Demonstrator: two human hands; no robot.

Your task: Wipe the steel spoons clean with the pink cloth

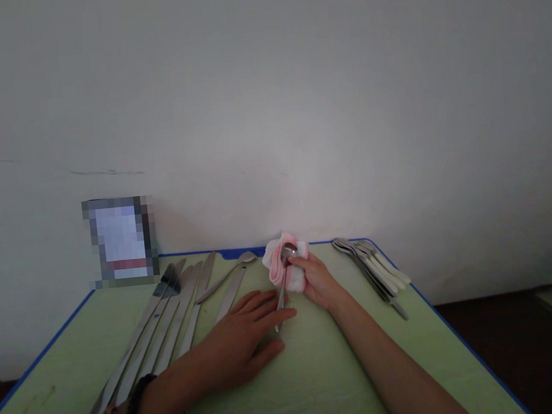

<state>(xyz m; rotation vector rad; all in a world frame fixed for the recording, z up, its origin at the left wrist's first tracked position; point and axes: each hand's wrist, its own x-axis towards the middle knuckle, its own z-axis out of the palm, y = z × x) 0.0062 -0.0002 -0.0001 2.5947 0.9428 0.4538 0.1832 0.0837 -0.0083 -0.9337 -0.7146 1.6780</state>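
My right hand (315, 279) is closed round a pink and white cloth (281, 263) near the table's far edge. The cloth is wrapped about the bowl of a metal spoon (283, 284), whose handle slants down toward me. My left hand (244, 340) lies on the green table top (321, 372), fingers stretched out, and its fingertips touch the spoon's handle. A dark band sits on my left wrist.
Several long metal knives (170, 321) lie in a row at the left, with a single spoon (228, 273) beside them. A pile of spoons and forks (372, 266) lies at the far right corner. A blurred box (120, 240) stands at the wall. The table is blue-edged.
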